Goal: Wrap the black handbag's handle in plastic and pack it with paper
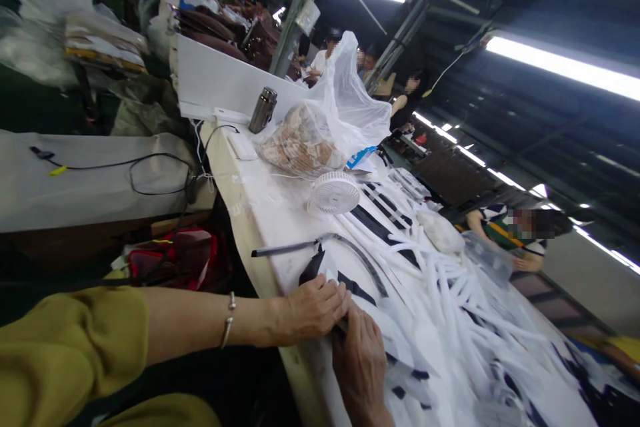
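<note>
Head view shows both bare hands working together just inside the near long edge of the white surface (265,207). The left hand (313,310), with a bracelet (229,320) on its wrist, has its grip closed, thumb and fingers pinching a black piece (311,268) with white material against it. The right hand (361,357) is also closed on the piece, its fingers bent and touching the left fingertips; the part between them is mostly hidden. The black piece lies at that near edge, partly covered by the hands.

Just beyond it, a dark strip (285,250) reaches out toward the near edge. Loose white strips (450,293) spread in a tangle toward the far long edge, where a co-worker (493,230) leans in. Toward the upper end stand a round white fan (335,195), a clear plastic bag (300,140) of brownish things and, near the upper corner, a metal flask (263,110).
</note>
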`<state>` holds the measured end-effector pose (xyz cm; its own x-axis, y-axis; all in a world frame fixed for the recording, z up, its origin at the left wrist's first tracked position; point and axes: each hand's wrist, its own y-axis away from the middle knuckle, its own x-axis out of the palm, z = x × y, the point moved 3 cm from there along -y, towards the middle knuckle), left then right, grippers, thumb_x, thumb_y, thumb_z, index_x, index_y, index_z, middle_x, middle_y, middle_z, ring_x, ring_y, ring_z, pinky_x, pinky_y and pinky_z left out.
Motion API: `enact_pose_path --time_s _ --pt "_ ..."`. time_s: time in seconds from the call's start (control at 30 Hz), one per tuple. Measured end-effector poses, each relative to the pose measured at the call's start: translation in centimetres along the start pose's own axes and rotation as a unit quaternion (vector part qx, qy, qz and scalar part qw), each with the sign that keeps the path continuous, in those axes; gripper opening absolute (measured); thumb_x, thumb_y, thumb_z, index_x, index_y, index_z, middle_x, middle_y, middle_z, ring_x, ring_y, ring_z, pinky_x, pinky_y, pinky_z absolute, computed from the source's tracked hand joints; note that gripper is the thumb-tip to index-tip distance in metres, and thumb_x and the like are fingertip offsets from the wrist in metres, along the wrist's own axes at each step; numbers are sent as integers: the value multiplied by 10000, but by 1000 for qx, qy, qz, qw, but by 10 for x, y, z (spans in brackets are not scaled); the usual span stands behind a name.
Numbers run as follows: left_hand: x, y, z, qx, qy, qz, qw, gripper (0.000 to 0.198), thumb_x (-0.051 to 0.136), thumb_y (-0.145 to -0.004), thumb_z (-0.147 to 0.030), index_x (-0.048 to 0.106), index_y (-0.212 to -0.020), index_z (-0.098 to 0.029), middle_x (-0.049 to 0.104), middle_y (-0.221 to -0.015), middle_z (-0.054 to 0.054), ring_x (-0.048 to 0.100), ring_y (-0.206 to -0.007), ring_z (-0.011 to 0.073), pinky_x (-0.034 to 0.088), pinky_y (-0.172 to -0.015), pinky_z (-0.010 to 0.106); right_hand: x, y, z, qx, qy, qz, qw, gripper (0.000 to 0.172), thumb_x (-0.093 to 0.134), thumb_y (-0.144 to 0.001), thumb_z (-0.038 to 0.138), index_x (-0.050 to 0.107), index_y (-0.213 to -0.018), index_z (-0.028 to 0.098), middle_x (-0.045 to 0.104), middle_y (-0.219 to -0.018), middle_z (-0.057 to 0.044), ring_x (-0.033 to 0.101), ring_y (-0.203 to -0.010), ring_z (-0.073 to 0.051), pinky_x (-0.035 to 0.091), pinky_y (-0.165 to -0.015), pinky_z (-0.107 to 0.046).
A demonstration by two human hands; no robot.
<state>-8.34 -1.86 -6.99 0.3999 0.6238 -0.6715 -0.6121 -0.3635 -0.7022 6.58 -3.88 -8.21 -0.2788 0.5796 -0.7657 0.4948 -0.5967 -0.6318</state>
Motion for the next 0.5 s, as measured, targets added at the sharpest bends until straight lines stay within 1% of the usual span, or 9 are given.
enact_pose_path --time_s 0.1,0.17,0.23,0.3,0.33,0.37,0.4,0.43,0.5 --pt "4 3 1 24 16 -24 999 262 471 -950 -157 600 -1150 -47 671 -994 149 607 -897 228 467 -786 373 2 5 0 13 7 -9 1000 415 458 -970 418 536 -1280 154 700 -1102 -165 670 -961 -297 530 -849 -453" --pt "3 6 4 37 33 -33 998 220 474 -953 -153 618 -1091 -59 672 -931 128 603 -855 205 466 -741 348 1 11 -8 22 13 8 1000 454 495 -946 471 553 -1261 149 706 -1110 -166 687 -963 -305 557 -831 -446" --pt "2 12 6 52 52 -34 997 183 476 -954 -149 632 -1022 -83 666 -901 110 590 -829 189 457 -713 332 -4 13 -22 9 -10 68 998 448 540 -918 492 590 -1221 167 719 -1115 -142 709 -951 -291 591 -796 -395" --pt "1 19 6 58 73 -32 995 152 491 -950 -161 635 -960 -113 654 -896 95 577 -825 183 446 -711 326 -13 3 -35 -28 -71 166 983 343 576 -902 450 647 -1141 214 751 -1052 -80 738 -877 -238 609 -731 -286" --pt "1 22 5 57 83 -32 994 140 501 -946 -169 633 -933 -126 646 -896 89 572 -825 182 440 -710 325 -18 -7 -38 -51 -113 216 969 265 588 -899 415 677 -1078 241 770 -970 -39 747 -803 -201 602 -684 -225" --pt "2 25 4 55 92 -31 994 129 511 -940 -177 630 -911 -138 639 -898 84 567 -828 183 435 -708 325 -22 -23 -39 -50 -141 260 954 215 584 -905 377 692 -1047 258 774 -932 -13 747 -775 -177 592 -668 -191" --pt "4 28 2 54 101 -28 993 119 518 -934 -183 626 -894 -150 633 -900 79 563 -831 183 430 -703 324 -26 -43 -37 -33 -150 267 951 193 570 -915 351 706 -1017 260 775 -898 -8 745 -753 -170 586 -663 -185" --pt "8 30 0 56 107 -22 992 115 523 -928 -192 622 -878 -163 629 -901 74 558 -829 182 426 -697 321 -26 -66 -30 -15 -159 267 950 193 566 -917 343 716 -1006 260 773 -917 -17 744 -774 -176 584 -676 -194" --pt "20 31 -6 37 98 13 994 131 522 -931 -250 614 -851 -202 630 -906 58 548 -825 173 427 -694 306 -14 -115 -1 8 -192 245 950 185 567 -916 331 725 -973 255 764 -948 -33 733 -829 -186 576 -730 -225"
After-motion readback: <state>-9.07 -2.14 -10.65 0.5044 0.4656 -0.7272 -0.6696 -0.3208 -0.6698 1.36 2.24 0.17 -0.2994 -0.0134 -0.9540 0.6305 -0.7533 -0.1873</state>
